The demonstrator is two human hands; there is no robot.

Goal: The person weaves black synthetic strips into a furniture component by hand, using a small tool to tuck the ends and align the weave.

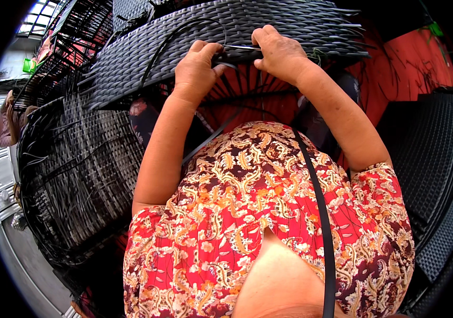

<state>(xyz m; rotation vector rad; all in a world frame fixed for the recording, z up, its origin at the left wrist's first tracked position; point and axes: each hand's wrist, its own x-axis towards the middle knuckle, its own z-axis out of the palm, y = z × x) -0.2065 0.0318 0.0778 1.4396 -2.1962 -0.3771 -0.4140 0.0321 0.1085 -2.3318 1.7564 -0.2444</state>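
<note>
A grey woven panel (311, 26) of synthetic wicker lies across in front of me, with loose strand ends sticking out at its right. At its near edge my left hand (199, 70) is closed in a pinch on a dark weaving strand (155, 63), which loops over the panel. My right hand (280, 55) is also closed, thumb and fingers pinching the right end of a thin shiny strip (242, 47). That strip spans the gap between both hands; whether it is the same strand or a tool, I cannot tell. The fingertips are partly hidden.
Dark woven wicker pieces (88, 175) stand at my left, with loose strands. More black woven panels (422, 153) are stacked at my right. Red sheeting (417, 58) with scattered strand scraps covers the ground. Another person (8, 122) is at the far left.
</note>
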